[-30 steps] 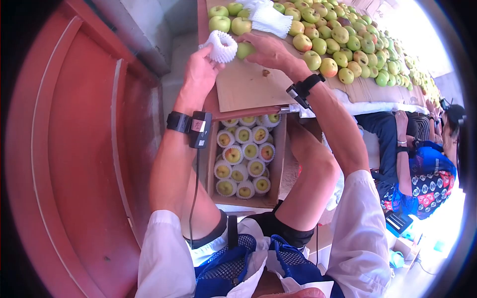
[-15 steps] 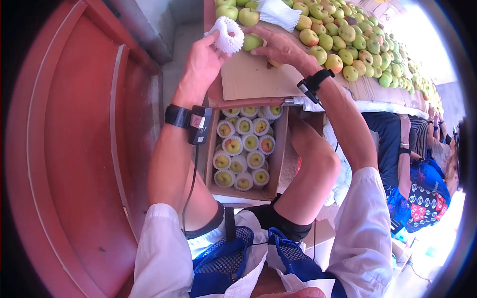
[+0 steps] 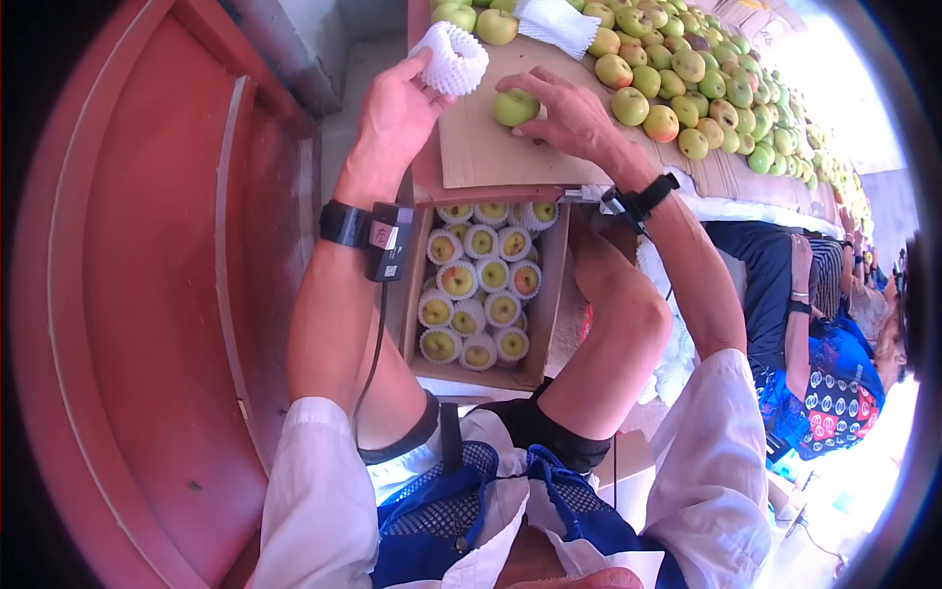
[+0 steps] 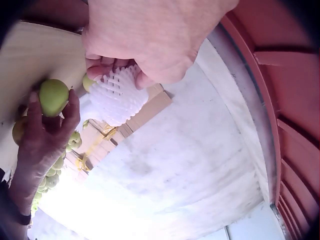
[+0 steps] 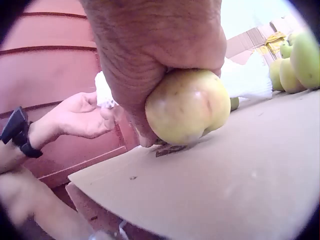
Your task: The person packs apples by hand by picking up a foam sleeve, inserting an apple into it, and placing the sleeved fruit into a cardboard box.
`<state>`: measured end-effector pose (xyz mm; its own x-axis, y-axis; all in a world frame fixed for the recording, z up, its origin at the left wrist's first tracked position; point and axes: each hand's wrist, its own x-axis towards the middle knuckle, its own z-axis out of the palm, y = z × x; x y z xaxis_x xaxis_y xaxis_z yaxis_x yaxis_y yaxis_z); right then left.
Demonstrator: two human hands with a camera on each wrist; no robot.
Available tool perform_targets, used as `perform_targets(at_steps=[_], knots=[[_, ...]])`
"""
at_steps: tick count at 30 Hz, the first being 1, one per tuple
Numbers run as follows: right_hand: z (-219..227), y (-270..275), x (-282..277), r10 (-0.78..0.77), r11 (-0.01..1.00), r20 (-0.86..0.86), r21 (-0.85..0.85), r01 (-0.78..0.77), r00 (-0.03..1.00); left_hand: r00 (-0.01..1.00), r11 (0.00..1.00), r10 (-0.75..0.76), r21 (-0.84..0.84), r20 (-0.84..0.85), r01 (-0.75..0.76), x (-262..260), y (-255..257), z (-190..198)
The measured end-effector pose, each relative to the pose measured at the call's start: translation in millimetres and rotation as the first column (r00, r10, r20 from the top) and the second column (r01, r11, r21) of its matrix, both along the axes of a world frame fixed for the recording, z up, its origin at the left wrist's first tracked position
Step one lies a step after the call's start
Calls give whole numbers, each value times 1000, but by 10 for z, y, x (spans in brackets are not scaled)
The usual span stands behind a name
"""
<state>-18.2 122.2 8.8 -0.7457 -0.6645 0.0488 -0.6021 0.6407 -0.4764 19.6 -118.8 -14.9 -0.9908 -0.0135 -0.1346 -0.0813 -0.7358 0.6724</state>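
My left hand (image 3: 397, 113) holds a white foam net sleeve (image 3: 457, 61), its thumb and fingers pinching one side. In the left wrist view the sleeve (image 4: 117, 97) hangs below the curled fingertips. My right hand (image 3: 579, 116) grips a green apple (image 3: 515, 107) between thumb and fingers, close over the cardboard sheet (image 3: 481, 162). From the left wrist, a second, yellowish apple (image 4: 19, 130) shows partly hidden behind the right hand. A pale yellow-green apple (image 5: 187, 105) lies against the right palm in the right wrist view.
Loose apples (image 3: 687, 88) cover the table to the right, beside more white foam sleeves (image 3: 556, 27). Between the knees stands a carton (image 3: 557, 294) of sleeved apples (image 3: 481, 275). A red panelled wall (image 3: 157, 294) runs along the left. Another person (image 3: 834, 363) sits at right.
The right hand has drawn the green apple right and toward the body, away from the sleeve. My left hand still holds the foam sleeve, now slightly farther from the body.
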Motion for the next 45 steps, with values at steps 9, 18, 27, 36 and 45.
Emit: perform_targets(at_steps=[9, 18, 27, 36, 45], knots=[[-95, 158, 196, 24, 996, -70, -83, -30, 997, 999, 999, -22, -24, 36, 23, 88, 125, -9], [-357, 383, 34, -55, 852, 309, -481, 206, 949, 988, 986, -120, -101, 98, 130, 85, 313, -139], [-295, 539, 138, -19, 716, 506, -595, 365, 862, 986, 986, -114, -107, 125, 127, 138, 295, -110], [-217, 615, 278, -76, 703, 491, -591, 396, 868, 985, 990, -127, -51, 116, 134, 115, 204, -159], [-152, 665, 503, -185, 971, -114, -173, 164, 976, 992, 991, -125, -46, 37, 126, 143, 115, -96]])
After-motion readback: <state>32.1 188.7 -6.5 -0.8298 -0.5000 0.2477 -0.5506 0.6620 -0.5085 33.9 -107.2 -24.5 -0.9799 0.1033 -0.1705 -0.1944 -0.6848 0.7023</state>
